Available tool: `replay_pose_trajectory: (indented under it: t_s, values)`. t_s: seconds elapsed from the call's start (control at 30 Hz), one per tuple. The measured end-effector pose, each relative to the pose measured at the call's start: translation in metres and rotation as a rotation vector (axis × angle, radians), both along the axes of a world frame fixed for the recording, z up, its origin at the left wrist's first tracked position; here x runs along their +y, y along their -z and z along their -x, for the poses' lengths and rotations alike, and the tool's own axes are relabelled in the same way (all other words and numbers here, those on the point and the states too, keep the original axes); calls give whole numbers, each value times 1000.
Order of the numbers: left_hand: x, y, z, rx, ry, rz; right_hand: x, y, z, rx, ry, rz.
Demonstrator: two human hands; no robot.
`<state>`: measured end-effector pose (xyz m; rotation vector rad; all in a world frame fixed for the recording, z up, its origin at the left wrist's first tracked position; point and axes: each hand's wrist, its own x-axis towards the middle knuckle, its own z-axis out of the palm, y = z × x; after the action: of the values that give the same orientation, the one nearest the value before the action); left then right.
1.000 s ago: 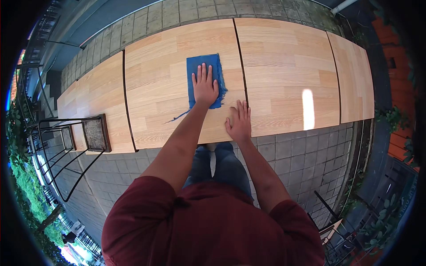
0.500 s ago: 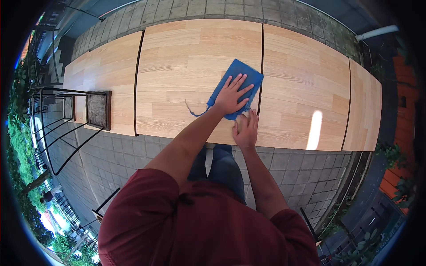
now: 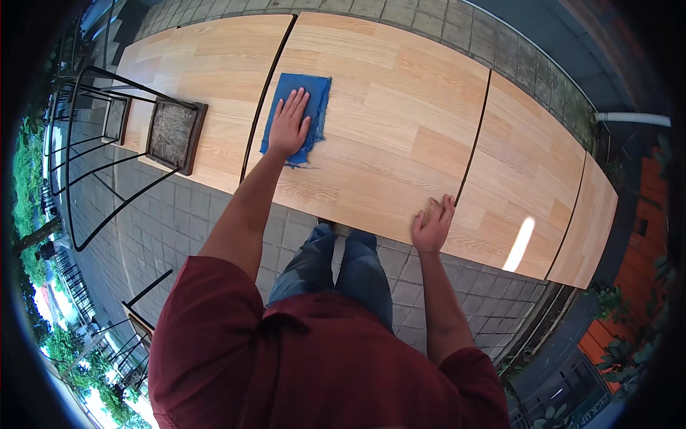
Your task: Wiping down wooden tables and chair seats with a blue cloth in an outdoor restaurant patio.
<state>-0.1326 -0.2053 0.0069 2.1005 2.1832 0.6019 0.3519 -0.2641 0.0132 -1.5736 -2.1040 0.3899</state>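
Beneath my left hand (image 3: pixel 289 129) lies a folded blue cloth (image 3: pixel 306 89) with frayed edges. That hand is flat on it, fingers stretched out and close together, pressing it to the wood-patterned tabletop (image 3: pixel 386 136). The cloth sits just right of the dark seam between the left and middle table sections. My right hand (image 3: pixel 434 224) rests on the near edge of the table, close to the seam on the right. Its fingers are apart and hold nothing.
Black metal stools with dark square seats (image 3: pixel 174 136) lean upside down against the table's left end. Grey paving (image 3: pixel 189 222) surrounds the table. A white pipe (image 3: pixel 632 119) shows at the right. Another stool (image 3: pixel 139 325) stands behind me at lower left.
My left hand has slid the cloth left across the middle section, close to the left seam. The right hand has come away from the cloth. The whole view has turned somewhat.
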Motion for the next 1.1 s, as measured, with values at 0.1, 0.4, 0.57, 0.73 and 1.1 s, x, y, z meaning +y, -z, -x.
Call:
replay_pose_trajectory:
  t_s: [0.1, 0.4, 0.57, 0.73, 1.1]
  values:
    - [-6, 10, 23, 32, -93, -24, 1, -3, 6, 7, 0, 6]
    - [11, 27, -86, 103, -240, 24, 0, 4, 1, 12, 54, -10]
    - [22, 16, -211, 61, -41, 64, 0, 7, -5, 106, 63, 35]
    - [29, 12, -314, -26, 86, 58, -6, 7, -8, 179, 179, -61]
    - [14, 5, -379, -93, 355, 58, -2, 13, -10, 383, 440, -170]
